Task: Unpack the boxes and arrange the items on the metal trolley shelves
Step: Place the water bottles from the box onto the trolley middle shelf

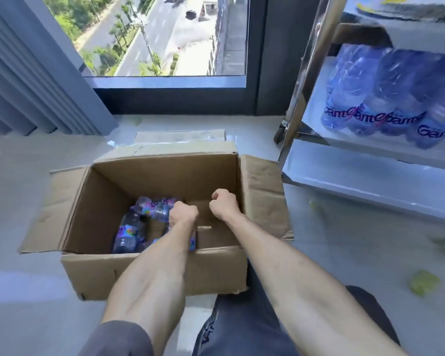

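Open cardboard box (149, 268) on the floor (16, 176), all 4 flaps folded out, just left of the metal trolley (303, 80). Inside, at left: approx. 3 purple-labelled bottles in box (127, 233) lying loose; exact count uncertain, as the left forearm covers part of them and motion blur smears the labels. Right half of box interior shows bare cardboard.

Both hands reach down into the box. Left hand (182, 213): fingers curled down around a bottle, fingertips hidden behind the hand. Right hand (224, 201): closed into a fist near the box's right wall; nothing visible in it.

Trolley, 3 shelves in view. Middle shelf: 4 bottles on shelf (378, 96), same brand, lying side by side, touching; rightmost cut off by frame edge. Top shelf: contents cut off, unreadable. Lowest shelf: bare metal showing.

Bkgd.: window (165, 34), grey curtain (23, 73). Yellow-green scrap (423, 282) on floor at right, blurred, unidentifiable.
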